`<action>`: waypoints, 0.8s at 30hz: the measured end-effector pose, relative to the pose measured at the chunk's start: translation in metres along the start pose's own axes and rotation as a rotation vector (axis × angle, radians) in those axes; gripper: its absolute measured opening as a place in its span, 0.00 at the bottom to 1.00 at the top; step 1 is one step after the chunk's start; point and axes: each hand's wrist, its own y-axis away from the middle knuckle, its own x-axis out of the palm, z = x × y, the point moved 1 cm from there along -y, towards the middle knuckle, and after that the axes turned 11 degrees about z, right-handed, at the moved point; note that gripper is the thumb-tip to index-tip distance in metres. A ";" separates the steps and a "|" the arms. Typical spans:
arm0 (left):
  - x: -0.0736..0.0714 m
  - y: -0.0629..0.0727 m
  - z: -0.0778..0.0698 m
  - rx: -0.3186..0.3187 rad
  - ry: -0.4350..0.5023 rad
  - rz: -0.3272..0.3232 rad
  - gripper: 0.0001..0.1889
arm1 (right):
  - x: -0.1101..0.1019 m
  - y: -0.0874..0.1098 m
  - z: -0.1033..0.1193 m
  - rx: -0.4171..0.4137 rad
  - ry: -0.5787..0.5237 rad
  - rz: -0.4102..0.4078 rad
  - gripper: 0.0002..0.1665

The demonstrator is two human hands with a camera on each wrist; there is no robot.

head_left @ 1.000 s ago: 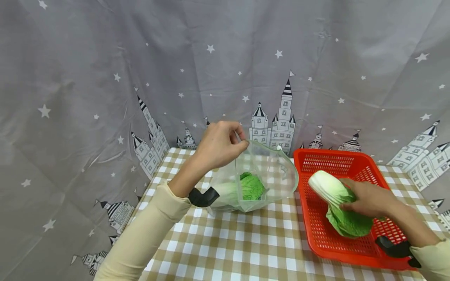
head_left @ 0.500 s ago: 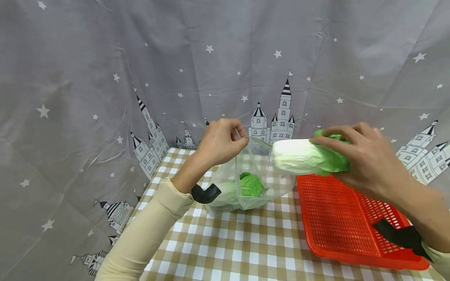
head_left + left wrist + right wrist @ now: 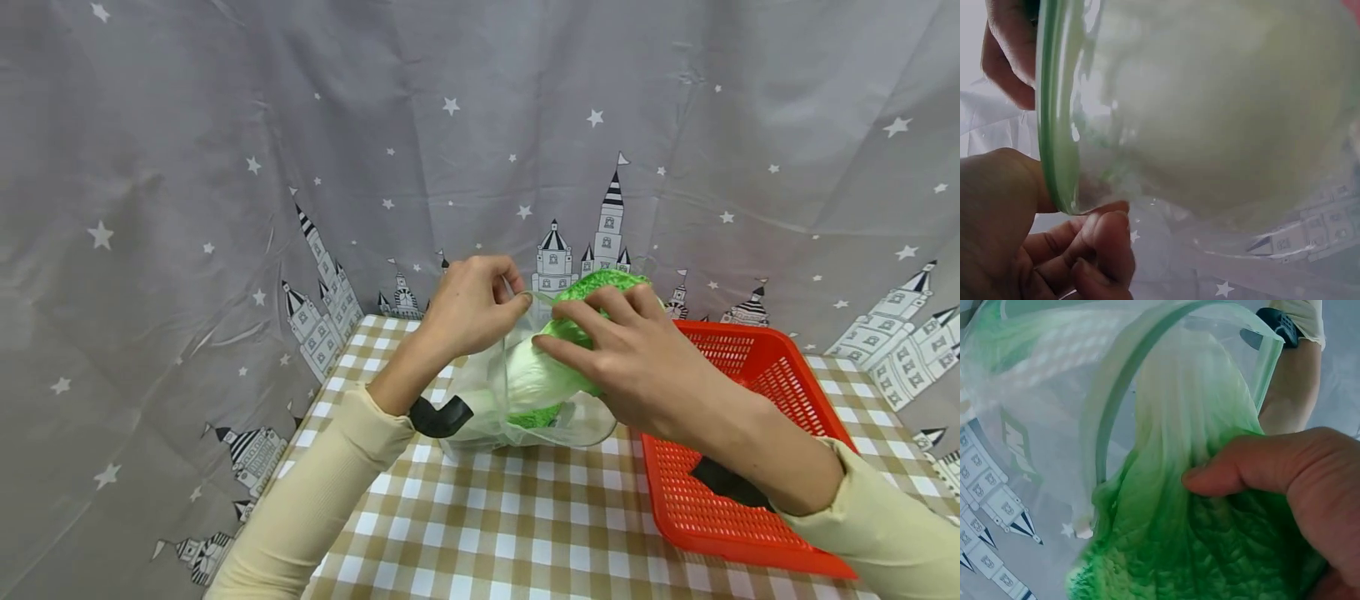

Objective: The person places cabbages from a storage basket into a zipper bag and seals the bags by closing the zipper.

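My left hand (image 3: 476, 308) pinches the upper rim of a clear zip bag (image 3: 517, 429) between thumb and fingers, keeping its mouth spread. The left wrist view shows the bag's green zip strip (image 3: 1054, 119) at that thumb. With my right hand (image 3: 637, 358) I grip a napa cabbage (image 3: 543, 375) by its leafy green end. Its white base points left and lies inside the bag mouth. In the right wrist view my thumb presses on the leaves of the cabbage (image 3: 1172, 462). Another cabbage (image 3: 536, 417) lies low inside the bag, partly hidden.
A red plastic basket (image 3: 720, 533) with perforated sides stands to the right, under my right forearm. A brown and white checked cloth (image 3: 480, 525) covers the table. Behind it hangs a grey curtain (image 3: 450, 167) printed with castles and stars.
My right hand has lifted the cabbage out of the red basket and carried it left, so its white base is now in the bag mouth. My left hand keeps its hold on the rim.
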 end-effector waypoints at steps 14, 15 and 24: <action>0.008 -0.002 0.000 0.084 -0.030 0.052 0.04 | -0.003 -0.001 0.010 -0.078 -0.015 0.080 0.43; 0.009 -0.002 0.000 0.093 -0.034 0.059 0.04 | -0.003 -0.001 0.013 -0.088 0.005 0.081 0.44; 0.005 0.006 0.006 0.131 0.020 0.140 0.06 | 0.026 0.005 0.015 -0.055 0.042 -0.011 0.53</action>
